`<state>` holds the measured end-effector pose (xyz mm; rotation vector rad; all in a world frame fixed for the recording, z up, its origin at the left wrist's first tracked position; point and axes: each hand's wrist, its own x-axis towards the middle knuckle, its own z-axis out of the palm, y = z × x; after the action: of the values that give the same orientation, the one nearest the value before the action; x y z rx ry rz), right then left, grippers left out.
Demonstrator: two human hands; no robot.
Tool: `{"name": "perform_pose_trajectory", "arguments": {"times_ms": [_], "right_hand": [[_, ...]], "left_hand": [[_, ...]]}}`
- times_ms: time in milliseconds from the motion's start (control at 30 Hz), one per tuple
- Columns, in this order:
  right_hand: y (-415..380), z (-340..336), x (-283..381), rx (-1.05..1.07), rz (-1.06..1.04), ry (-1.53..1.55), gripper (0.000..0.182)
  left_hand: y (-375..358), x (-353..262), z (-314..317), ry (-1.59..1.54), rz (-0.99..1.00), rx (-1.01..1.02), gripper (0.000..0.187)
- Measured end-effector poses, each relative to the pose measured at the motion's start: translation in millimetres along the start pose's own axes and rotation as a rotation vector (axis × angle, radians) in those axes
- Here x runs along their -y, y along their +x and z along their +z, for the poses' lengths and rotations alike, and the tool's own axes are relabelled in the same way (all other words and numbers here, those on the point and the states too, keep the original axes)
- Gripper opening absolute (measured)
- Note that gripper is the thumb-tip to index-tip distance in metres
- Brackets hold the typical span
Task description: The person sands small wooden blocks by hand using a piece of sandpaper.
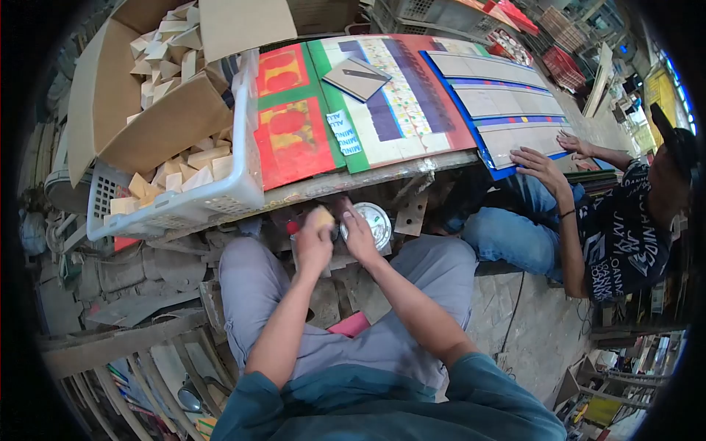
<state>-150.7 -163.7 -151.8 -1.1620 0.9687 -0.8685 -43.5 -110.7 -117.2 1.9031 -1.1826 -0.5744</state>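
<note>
Well | colourful boards atop workbench | silvery can below | grey floor

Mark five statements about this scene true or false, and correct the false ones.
1. The left hand grips a small yellowish piece. True.
2. The cardboard box is shut. False: it stands open, showing pale blocks.
3. A co-worker's hand is on a greyish panel. True.
4. The right hand rests on the cardboard box. False: it is beside a round silvery object.
5. The white crate also holds pale blocks. True.
</note>
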Motion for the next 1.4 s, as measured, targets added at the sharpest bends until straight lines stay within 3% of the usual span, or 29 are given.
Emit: {"name": "perform_pose_trajectory", "arguments": {"times_ms": [33, 100, 200, 267, 333, 433, 500, 600, 700, 767, 900, 967, 1000, 1100, 1167, 1200, 1300, 1400], "right_hand": [[-1, 1, -4, 0.042, -0.041, -0.018, 0.045], [-8, 2, 12, 0.181, 0.116, -0.33, 0.051], [-13, 10, 10, 0.122, 0.171, -0.255, 0.053], [-11, 8, 8, 0.09, 0.371, 0.105, 0.054], [-14, 7, 16, 0.07, 0.364, 0.159, 0.054], [-10, 6, 3, 0.052, 0.352, 0.263, 0.051], [-7, 8, -9, 0.005, 0.264, 0.131, 0.046], [-9, 9, -7, 0.096, 0.182, -0.004, 0.043], [-12, 8, 3, 0.099, 0.198, 0.002, 0.043], [-11, 5, 8, 0.06, 0.217, 0.012, 0.04], [-8, -2, 5, 0.083, 0.277, 0.062, 0.04], [-8, -1, 13, 0.173, 0.292, -0.024, 0.042], [-19, 12, 33, 0.125, 0.264, 0.021, 0.043], [-14, 5, 8, 0.165, 0.214, 0.017, 0.043], [-14, 1, 20, 0.151, 0.333, 0.14, 0.042], [-11, -1, 23, 0.154, 0.297, 0.073, 0.042], [-9, 1, 12, 0.107, 0.26, 0.091, 0.042], [-17, 8, 46, 0.155, 0.247, 0.03, 0.043]], "left_hand": [[4, -3, -9, -0.012, -0.121, 0.006, 0.036], [7, 3, -9, 0.014, -0.05, -0.024, 0.037], [3, -3, -10, 0.056, -0.012, 0.085, 0.041], [-5, -4, -6, 0.034, 0.042, 0.121, 0.042], [-14, -5, 1, 0.018, 0.128, 0.148, 0.042], [-14, -9, 1, 0.011, 0.065, 0.187, 0.041], [-7, -10, -1, -0.023, 0.017, 0.159, 0.04], [7, 2, -8, 0.043, -0.101, 0.036, 0.038], [5, 5, -9, 0.041, -0.136, 0.095, 0.035], [-11, -3, -5, -0.075, 0.022, 0.146, 0.033], [-24, -3, 5, -0.022, -0.029, 0.129, 0.034], [-6, 13, 6, -0.016, 0.067, -0.022, 0.035], [3, 11, -3, -0.012, -0.055, -0.021, 0.033], [-1, 20, 0, -0.022, -0.051, -0.033, 0.034], [-20, 2, 2, -0.016, 0.057, -0.012, 0.033], [-29, -21, -6, 0.021, -0.013, 0.064, 0.034], [-24, -8, 2, -0.034, -0.005, 0.065, 0.033], [0, 3, -8, -0.051, -0.075, -0.075, 0.032]]}}
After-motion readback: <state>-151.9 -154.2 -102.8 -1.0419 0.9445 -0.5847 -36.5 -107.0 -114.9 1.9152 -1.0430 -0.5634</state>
